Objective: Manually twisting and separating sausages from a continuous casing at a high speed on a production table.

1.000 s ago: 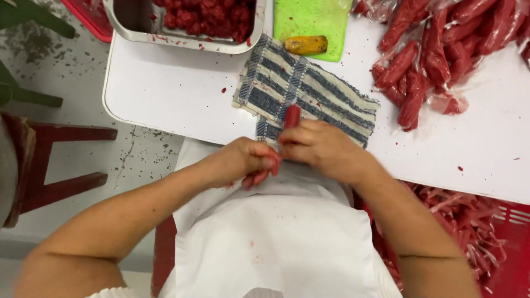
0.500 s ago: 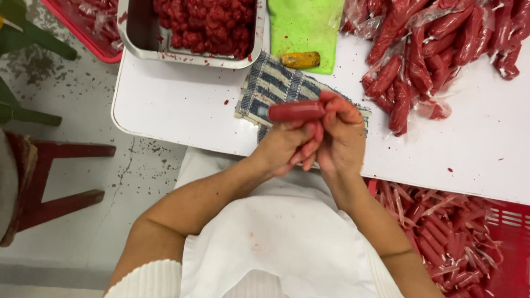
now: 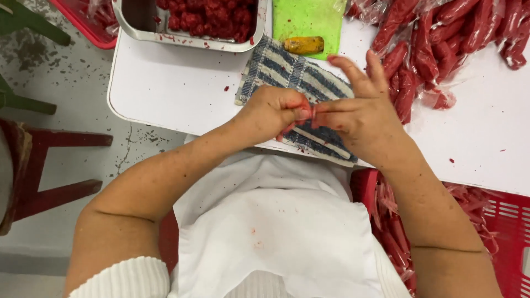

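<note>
From the metal tray (image 3: 138, 30) of red pieces, the left hand (image 3: 273, 110) now pinches a red scrap over the striped cloth (image 3: 292, 72), the sausage gone from view, right hand (image 3: 359, 110) half-open, fingertips meeting it.

Woven striped cloth (image 3: 298, 77), glossy plastic-wrapped sausages (image 3: 441, 33), shiny metal tray (image 3: 132, 25).

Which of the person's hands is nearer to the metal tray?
Left. The left hand is just below the metal tray, over the striped cloth. The right hand is farther right, beside the red sausages.
</note>
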